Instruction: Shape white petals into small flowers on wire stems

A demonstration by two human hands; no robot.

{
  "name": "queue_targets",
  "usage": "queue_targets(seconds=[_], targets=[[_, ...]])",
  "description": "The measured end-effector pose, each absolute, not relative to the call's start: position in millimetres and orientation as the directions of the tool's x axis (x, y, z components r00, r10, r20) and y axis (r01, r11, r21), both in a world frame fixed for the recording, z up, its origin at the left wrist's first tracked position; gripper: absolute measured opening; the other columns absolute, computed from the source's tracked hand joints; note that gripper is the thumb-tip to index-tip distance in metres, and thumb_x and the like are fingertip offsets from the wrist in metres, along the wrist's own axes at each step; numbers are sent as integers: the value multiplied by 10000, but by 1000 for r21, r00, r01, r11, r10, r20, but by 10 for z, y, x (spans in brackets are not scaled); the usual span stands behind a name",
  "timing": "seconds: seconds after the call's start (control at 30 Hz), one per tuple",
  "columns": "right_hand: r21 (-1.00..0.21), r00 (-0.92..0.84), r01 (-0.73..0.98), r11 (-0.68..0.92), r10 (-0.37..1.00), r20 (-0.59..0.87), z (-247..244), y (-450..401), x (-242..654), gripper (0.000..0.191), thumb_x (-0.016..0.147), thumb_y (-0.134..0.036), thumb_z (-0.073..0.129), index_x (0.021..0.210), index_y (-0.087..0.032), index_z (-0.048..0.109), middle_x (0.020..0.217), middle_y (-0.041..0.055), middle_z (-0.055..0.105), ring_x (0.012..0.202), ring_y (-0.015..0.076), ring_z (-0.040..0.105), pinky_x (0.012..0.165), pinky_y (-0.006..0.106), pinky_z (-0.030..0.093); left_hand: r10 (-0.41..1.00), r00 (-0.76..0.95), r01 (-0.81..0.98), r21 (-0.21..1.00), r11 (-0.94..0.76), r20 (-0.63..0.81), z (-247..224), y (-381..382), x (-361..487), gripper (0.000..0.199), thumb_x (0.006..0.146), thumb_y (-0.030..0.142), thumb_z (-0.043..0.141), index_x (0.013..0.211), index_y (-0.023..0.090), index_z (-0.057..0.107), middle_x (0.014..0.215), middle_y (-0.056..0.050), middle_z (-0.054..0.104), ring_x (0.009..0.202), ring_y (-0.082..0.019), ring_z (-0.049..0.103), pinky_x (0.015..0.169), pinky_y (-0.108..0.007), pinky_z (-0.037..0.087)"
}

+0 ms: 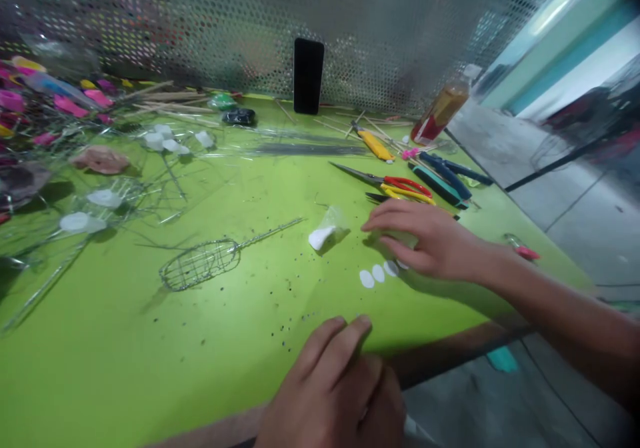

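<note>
My right hand (425, 238) reaches over the right part of the green table (280, 368), thumb and fingers apart. Just under its thumb side lies a row of several small white oval pieces (379, 273), the last partly covered by the hand. My left hand (335, 388) rests at the table's front edge, its foremost fingers stretched forward and the others bent. Between the hands and the back lies a white lump in a clear plastic wrap (323, 236). Left of it is a small racket-shaped frame of twisted silvery wire (203, 265).
Behind my right hand lie red-and-yellow-handled pliers (400, 185), a yellow cutter (375, 145) and dark-handled tools (445, 178). A phone (308, 76) leans on the mesh panel, with a bottle (440, 111) to its right. Colourful clay pieces (70, 105) and wires crowd the left.
</note>
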State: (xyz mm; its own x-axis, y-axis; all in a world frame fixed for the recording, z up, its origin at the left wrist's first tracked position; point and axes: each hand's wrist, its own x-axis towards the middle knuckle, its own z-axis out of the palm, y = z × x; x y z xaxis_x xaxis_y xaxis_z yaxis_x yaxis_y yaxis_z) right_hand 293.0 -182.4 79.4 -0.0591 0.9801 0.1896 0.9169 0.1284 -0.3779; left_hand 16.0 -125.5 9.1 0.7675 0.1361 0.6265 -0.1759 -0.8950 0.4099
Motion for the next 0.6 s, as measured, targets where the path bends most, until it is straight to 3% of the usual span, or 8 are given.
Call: queue_targets(seconds=[0.2,0.4,0.6], targets=[[-355,-230,906,231,972,44,764,-1953,2690,286,1064,-277,615,1292,-204,771,1243,145,772,1119,301,725,982,479,588,169,769,-152,433,-888,617,106,-1275,177,85,998,229,707,967,212,785,896,-5,804,1171,-233,774,1164,-400,598],[-404,-190,896,187,981,33,796,-1953,2670,190,1042,-225,628,1152,-194,779,1156,129,768,1053,277,718,927,435,581,153,758,-167,415,-894,634,106,-1303,169,50,979,198,730,971,180,777,876,13,806,1090,-257,792,1087,-406,624],[-419,-149,900,118,988,-43,856,-1918,2626,200,1044,-202,610,1147,-163,778,1132,134,758,1025,275,712,910,437,581,159,748,-172,419,-892,645,107,-1298,175,67,972,168,717,955,185,780,836,-6,779,1087,-256,775,1068,-411,614]])
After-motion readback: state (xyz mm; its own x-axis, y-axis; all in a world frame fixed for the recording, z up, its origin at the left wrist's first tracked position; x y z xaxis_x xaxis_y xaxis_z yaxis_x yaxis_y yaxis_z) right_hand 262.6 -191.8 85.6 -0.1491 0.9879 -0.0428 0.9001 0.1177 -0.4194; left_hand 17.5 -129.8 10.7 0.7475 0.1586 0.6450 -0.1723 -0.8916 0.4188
